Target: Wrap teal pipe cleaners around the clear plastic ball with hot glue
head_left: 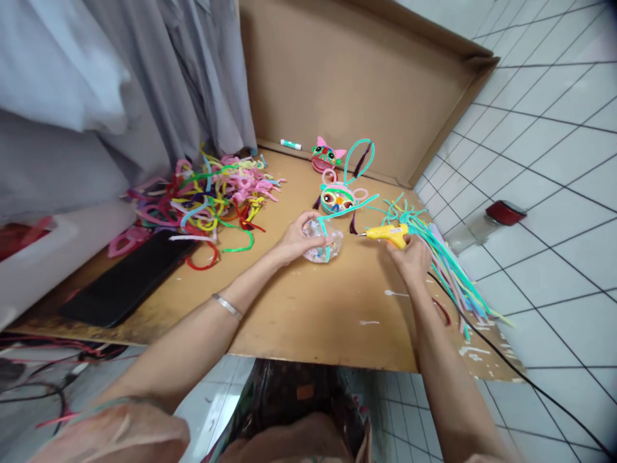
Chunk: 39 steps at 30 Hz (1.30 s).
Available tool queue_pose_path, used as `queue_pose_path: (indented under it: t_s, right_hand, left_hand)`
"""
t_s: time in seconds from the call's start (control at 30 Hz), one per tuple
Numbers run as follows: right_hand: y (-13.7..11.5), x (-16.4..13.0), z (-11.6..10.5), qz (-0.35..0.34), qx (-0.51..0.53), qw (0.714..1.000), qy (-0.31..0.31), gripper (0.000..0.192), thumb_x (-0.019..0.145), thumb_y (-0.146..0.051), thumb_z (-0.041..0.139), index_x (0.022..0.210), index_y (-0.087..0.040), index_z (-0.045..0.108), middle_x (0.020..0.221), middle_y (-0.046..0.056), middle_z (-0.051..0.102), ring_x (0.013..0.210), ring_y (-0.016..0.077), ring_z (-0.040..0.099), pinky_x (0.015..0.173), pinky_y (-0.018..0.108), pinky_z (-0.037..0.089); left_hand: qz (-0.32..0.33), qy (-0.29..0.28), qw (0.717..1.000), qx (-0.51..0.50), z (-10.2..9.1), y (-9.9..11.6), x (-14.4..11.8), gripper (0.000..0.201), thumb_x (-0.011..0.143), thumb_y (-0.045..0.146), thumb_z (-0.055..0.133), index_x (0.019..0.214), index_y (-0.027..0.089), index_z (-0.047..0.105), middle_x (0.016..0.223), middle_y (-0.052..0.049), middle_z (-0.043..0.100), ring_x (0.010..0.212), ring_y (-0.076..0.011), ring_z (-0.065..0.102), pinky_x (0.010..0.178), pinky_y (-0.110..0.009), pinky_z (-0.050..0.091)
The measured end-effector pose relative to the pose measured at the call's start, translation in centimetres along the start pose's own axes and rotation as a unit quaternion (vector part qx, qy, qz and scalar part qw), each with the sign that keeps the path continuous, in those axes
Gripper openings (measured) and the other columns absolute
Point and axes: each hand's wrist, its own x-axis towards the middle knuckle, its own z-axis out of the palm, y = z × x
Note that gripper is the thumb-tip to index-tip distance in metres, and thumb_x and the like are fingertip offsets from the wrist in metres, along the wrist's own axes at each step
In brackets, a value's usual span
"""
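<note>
My left hand [299,239] is closed around a clear, rounded plastic container [333,247] near the middle of the table. A turquoise pipe cleaner [351,209] runs across the container and sticks out to the upper right. In my right hand [411,256] is a yellow hot glue gun [388,234], its nozzle pointing left toward the container but apart from it. Just behind the container lies a round decorated animal face [337,198] with pink loop ears, dark tassels and a turquoise loop. Farther back sits a second face [324,157] with pink pointed ears.
Loose colourful pipe cleaners [226,186] are heaped at the left beside a long black object [128,280]. Straight pipe cleaners [453,270] lie at the right edge, near the black cord [501,360]. A marker [290,145] rests by the cardboard wall [357,83] at the back.
</note>
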Motion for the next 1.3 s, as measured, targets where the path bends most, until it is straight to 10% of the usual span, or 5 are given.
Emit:
queue_pose_path:
  t_s: [0.47, 1.3]
  right_hand:
    - [-4.9, -1.9, 1.3, -0.115, 0.300, 0.938, 0.131, 0.038, 0.066, -0.047, 0.067, 0.091, -0.021, 0.059, 0.083, 0.003, 0.066, 0.069, 0.0194, 0.062, 0.068, 0.034, 0.052]
    - [-4.5, -3.0, 0.1, -0.200, 0.247, 0.932, 0.176, 0.028, 0.074, -0.042, 0.064, 0.093, -0.022, 0.056, 0.086, 0.004, 0.067, 0.073, 0.0201, 0.063, 0.071, 0.034, 0.052]
  left_hand:
    - [-0.025, -0.004, 1.000, -0.011, -0.2, 0.2, 0.1, 0.065, 0.054, 0.035, 0.082, 0.110, 0.019, 0.054, 0.081, 0.004, 0.060, 0.071, -0.0122, 0.056, 0.069, -0.024, 0.048]
    - [-0.015, -0.020, 0.999, 0.043, -0.2, 0.6, -0.2, 0.064, 0.053, 0.032, 0.081, 0.111, 0.020, 0.055, 0.081, 0.004, 0.060, 0.074, -0.0133, 0.057, 0.071, -0.025, 0.049]
